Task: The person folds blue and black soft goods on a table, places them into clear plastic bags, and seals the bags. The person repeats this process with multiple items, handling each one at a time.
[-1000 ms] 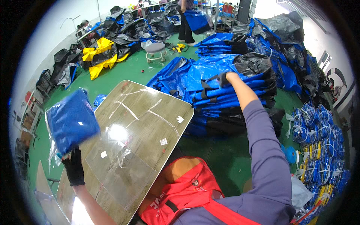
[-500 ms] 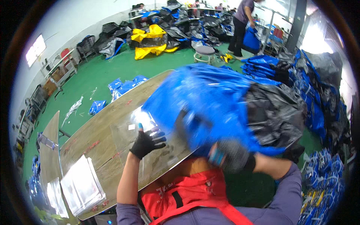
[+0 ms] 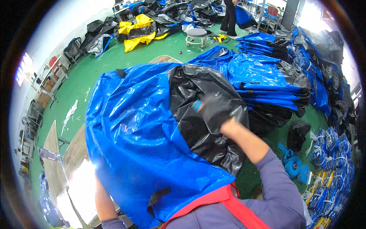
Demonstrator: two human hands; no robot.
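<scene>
A large glossy tarpaulin piece, blue (image 3: 133,114) on the left and black on the right, covers most of the table in front of me. My right hand (image 3: 219,110), in a dark glove with a blue fingertip, is over its black part. Motion smears these fingers, so whether they grip the material does not show. At the lower left my left forearm (image 3: 102,196) reaches up to the tarpaulin's edge, and the blue sheet hides that hand. A black strap-like patch (image 3: 157,200) lies on the blue near my apron.
Folded blue and black tarpaulins (image 3: 263,76) are stacked beyond, to the right. Bundled blue packs (image 3: 331,164) and blue tape rolls (image 3: 292,166) are at the lower right. A round stool (image 3: 196,33) stands on the green floor (image 3: 95,72). Another person (image 3: 229,17) stands far back.
The tarpaulin has come left and nearer, now covering the clear plastic and much of the table. My right hand has moved up onto its black part; my left has gone out of sight.
</scene>
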